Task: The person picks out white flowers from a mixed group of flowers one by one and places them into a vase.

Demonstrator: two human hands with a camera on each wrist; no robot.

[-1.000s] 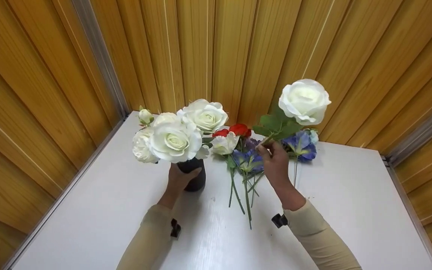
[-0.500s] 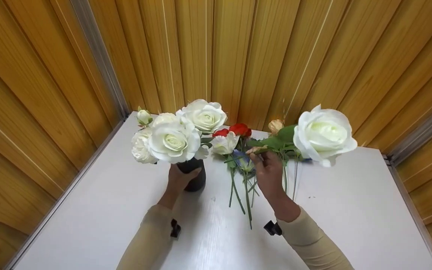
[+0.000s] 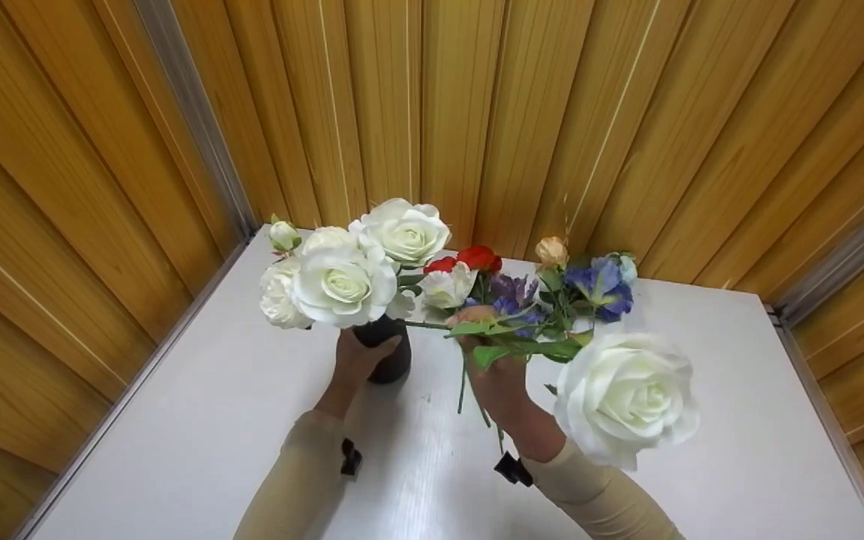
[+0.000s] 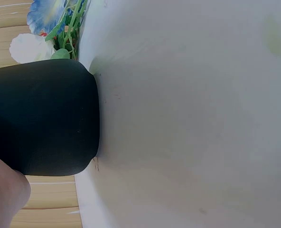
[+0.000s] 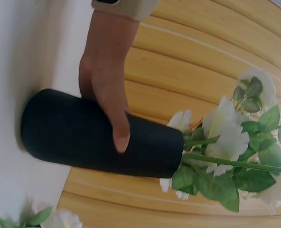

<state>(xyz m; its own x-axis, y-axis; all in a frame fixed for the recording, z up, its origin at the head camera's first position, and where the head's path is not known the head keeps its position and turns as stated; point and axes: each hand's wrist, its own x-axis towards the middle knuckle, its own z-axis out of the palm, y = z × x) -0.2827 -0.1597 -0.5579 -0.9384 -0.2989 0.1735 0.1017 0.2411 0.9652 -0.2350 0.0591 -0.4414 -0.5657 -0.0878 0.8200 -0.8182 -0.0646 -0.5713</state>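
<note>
My left hand (image 3: 355, 356) grips a black vase (image 3: 396, 364) that stands upright on the white table; its thumb lies across the vase side in the right wrist view. White roses (image 3: 346, 285) and a small bud (image 3: 283, 235) fill the vase and hide its mouth in the head view. To the right, my right hand (image 3: 498, 382) pinches the stem of another white rose (image 3: 631, 401). That rose is tipped over sideways, bloom to the right and leaves (image 3: 507, 345) over the hand. In the right wrist view its green stem (image 5: 240, 164) reaches the vase mouth.
Behind the right hand lie red flowers (image 3: 481, 259), a white flower (image 3: 448, 288), a purple flower (image 3: 513, 289), a peach flower (image 3: 552, 251) and a blue flower (image 3: 603, 289). Wood-panelled walls (image 3: 454, 112) enclose the table (image 3: 199, 420) at the back and sides.
The right hand has moved left and nearer to the vase, tilting its rose from upright to sideways, bloom down toward the right forearm. The left hand stays on the vase.
</note>
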